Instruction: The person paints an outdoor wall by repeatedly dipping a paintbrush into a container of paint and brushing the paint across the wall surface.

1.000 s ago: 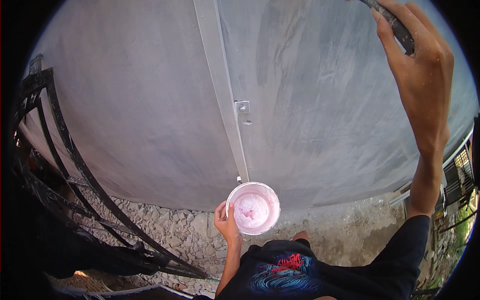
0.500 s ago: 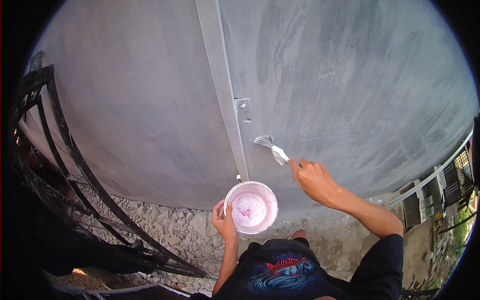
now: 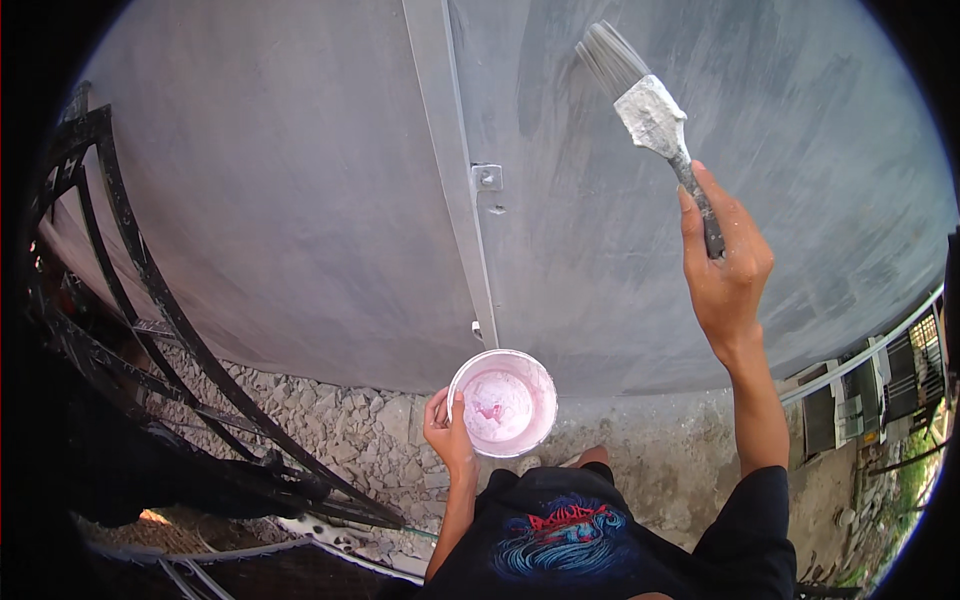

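Note:
My right hand is closed round the dark handle of a paintbrush, raised in front of the grey surface. Its bristles point up and left, and whitish paint cakes its ferrule. With my left hand I grip the rim of a round paint bucket, thumb inside the wall. Pinkish-white paint coats the bucket's inside. Both are in front of a large grey metal gate, streaked with brush marks. A raised vertical strip runs down it, with a small square latch plate beside it.
A black metal frame curves along the left side. Broken rubble covers the ground at lower left, and bare concrete lies to the right of my feet. A pale rail and dark panels stand at the far right.
My right hand has lifted the paintbrush off the grey surface, moving it up and to the right. The bristles were fanned against the gate and now are straight. My left hand still holds the bucket.

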A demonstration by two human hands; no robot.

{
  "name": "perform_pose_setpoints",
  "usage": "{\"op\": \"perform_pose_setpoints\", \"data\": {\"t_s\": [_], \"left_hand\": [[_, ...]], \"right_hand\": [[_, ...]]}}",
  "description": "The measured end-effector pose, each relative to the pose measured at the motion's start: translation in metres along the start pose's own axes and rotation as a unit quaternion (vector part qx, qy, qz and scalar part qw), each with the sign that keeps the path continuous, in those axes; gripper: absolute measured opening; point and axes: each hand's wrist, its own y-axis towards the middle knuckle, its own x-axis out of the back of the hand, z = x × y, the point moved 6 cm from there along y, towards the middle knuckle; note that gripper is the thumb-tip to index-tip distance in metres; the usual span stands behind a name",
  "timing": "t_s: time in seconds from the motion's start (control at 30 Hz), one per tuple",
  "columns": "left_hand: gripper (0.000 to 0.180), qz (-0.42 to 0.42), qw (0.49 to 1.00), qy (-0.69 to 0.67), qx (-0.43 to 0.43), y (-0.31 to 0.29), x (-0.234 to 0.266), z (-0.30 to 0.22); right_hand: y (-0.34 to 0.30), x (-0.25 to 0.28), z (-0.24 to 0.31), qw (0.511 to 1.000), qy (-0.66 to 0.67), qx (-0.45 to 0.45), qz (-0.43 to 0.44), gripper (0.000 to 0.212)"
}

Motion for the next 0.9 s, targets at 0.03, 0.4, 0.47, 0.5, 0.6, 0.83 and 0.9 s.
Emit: {"op": "perform_pose_setpoints", "data": {"t_s": [0.03,0.4,0.47,0.5,0.6,0.83,0.9], "left_hand": [[0.027,0.005,1.000,-0.003,-0.003,-0.002,-0.002,-0.001],[0.029,-0.001,0.998,0.037,-0.050,-0.026,-0.003,-0.011],[0.028,-0.002,0.997,0.045,-0.061,-0.033,-0.006,-0.012],[0.027,0.004,0.996,0.049,-0.073,-0.037,-0.010,-0.011],[0.026,0.034,0.993,0.070,-0.086,-0.049,-0.029,-0.011],[0.026,0.160,0.971,0.152,-0.093,-0.103,-0.091,-0.001],[0.027,0.208,0.959,0.157,-0.108,-0.125,-0.106,0.005]], "right_hand": [[-0.016,-0.012,-0.002,0.999,0.008,-0.018,0.047,0.034],[-0.289,-0.052,-0.029,0.896,0.153,-0.235,0.345,0.030],[-0.306,-0.014,-0.041,0.819,0.195,-0.446,0.302,0.032],[-0.303,0.002,-0.037,0.818,0.196,-0.447,0.303,0.032],[-0.320,0.051,-0.030,0.654,0.247,-0.674,0.239,0.035],[-0.304,0.121,-0.019,0.722,0.253,-0.488,0.420,0.032],[-0.317,0.133,-0.018,0.722,0.234,-0.480,0.440,0.031]]}}
